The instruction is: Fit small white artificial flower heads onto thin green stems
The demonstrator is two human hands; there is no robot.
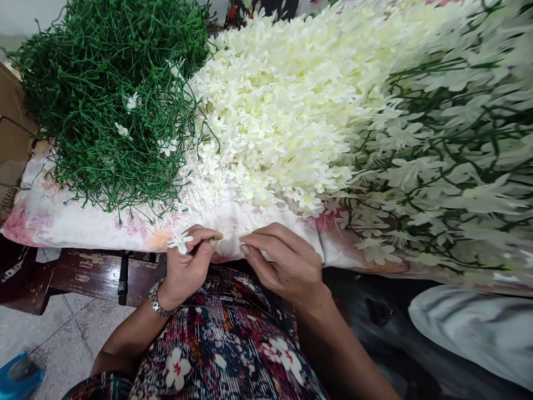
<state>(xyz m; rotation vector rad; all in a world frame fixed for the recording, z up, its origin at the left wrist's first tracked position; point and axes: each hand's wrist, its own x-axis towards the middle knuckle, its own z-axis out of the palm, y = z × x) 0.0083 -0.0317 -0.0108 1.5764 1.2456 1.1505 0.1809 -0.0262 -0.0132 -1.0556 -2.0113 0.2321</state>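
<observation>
My left hand (187,266) is closed in a pinch on a thin green stem with a small white artificial flower (180,242) on it, just below the table's front edge. My right hand (283,261) is beside it with thumb and forefinger pressed together; what they pinch is too small to make out. A large heap of loose cream-white flower heads (283,105) lies right behind both hands. To its left sits a tangled pile of bare green plastic stems (108,94). On the right lies a mass of finished green sprigs with white flowers (453,155).
All the piles rest on a floral-printed cloth (83,225) over a dark wooden table (91,272). A cardboard box (10,116) stands at the far left. A blue object (19,375) lies on the tiled floor. A pale bundle (474,328) sits lower right.
</observation>
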